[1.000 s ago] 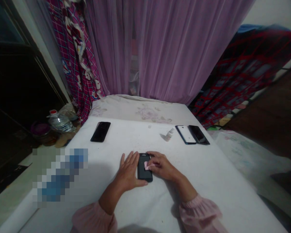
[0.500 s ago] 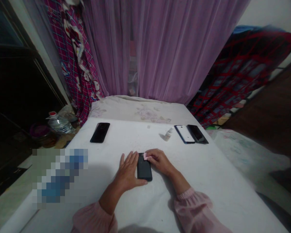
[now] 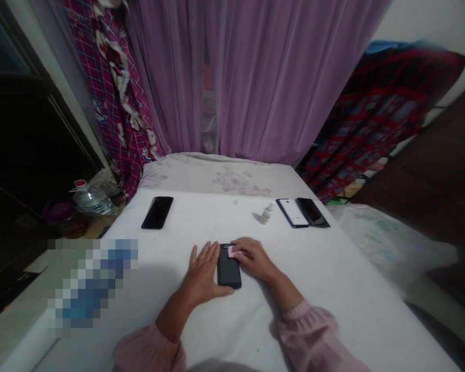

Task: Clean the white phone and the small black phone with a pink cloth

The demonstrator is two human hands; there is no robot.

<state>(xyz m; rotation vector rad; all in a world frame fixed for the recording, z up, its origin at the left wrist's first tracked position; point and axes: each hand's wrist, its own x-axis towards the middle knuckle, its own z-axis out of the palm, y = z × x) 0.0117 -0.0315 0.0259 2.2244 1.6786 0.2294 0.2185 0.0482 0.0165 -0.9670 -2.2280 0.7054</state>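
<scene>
A black smartphone [image 3: 229, 273] lies flat on the white cloth, between my two hands. My left hand [image 3: 202, 271] braces it, with stretched fingers along its left edge and the thumb at its bottom edge. In my right hand [image 3: 253, 258] a small pink cloth [image 3: 233, 252] is pinched between the fingers and pressed on the upper part of the screen. My right fingers hide the phone's upper right corner. Beyond my right hand stands a small white bottle [image 3: 266, 214].
Another dark phone [image 3: 157, 213] lies at the back left. At the back right are a white-backed phone [image 3: 293, 213] and a black phone [image 3: 313, 212] side by side. A blurred-out blue patch [image 3: 96, 284] is at the left edge; a large water bottle [image 3: 93, 197] stands beyond it.
My right hand and the pink cloth have shifted very slightly down on the screen. The whole view has drifted a little; the left hand keeps its place on the phone.
</scene>
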